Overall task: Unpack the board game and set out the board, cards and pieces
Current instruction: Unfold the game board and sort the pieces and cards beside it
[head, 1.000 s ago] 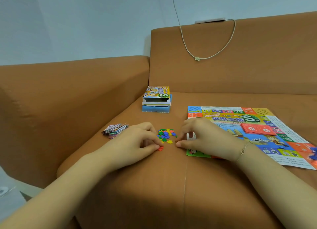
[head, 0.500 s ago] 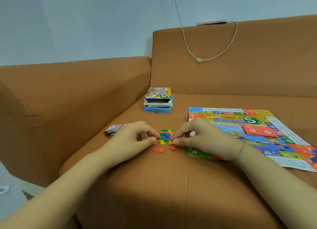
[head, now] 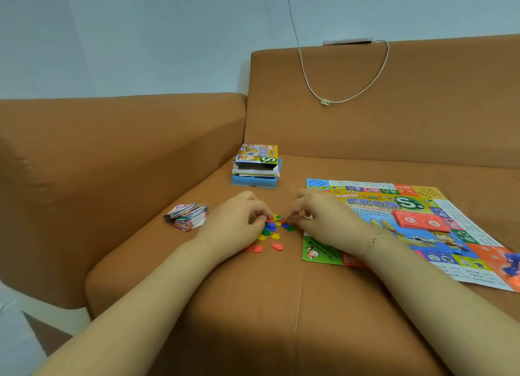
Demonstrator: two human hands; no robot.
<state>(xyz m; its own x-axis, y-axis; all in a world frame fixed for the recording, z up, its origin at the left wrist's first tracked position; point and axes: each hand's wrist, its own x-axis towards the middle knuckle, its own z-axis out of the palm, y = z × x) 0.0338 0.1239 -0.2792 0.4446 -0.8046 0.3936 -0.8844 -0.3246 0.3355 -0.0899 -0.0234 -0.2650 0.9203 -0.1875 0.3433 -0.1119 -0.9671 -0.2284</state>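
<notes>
A small heap of coloured pieces (head: 271,227) is gathered on the sofa seat (head: 253,305), just left of the board (head: 439,223). Three orange pieces (head: 277,246) are set apart on its near side. The heap is flanked by the left hand (head: 235,223) and the right hand (head: 323,216), whose fingers are curled and pinched at its top; whether a piece is gripped cannot be told. The board is laid flat, its long axis running from near the hands out to the right. A red card stack (head: 420,221) is laid on it. A fanned stack of paper notes (head: 187,216) lies left of the hands, and the opened box (head: 256,164) beyond.
</notes>
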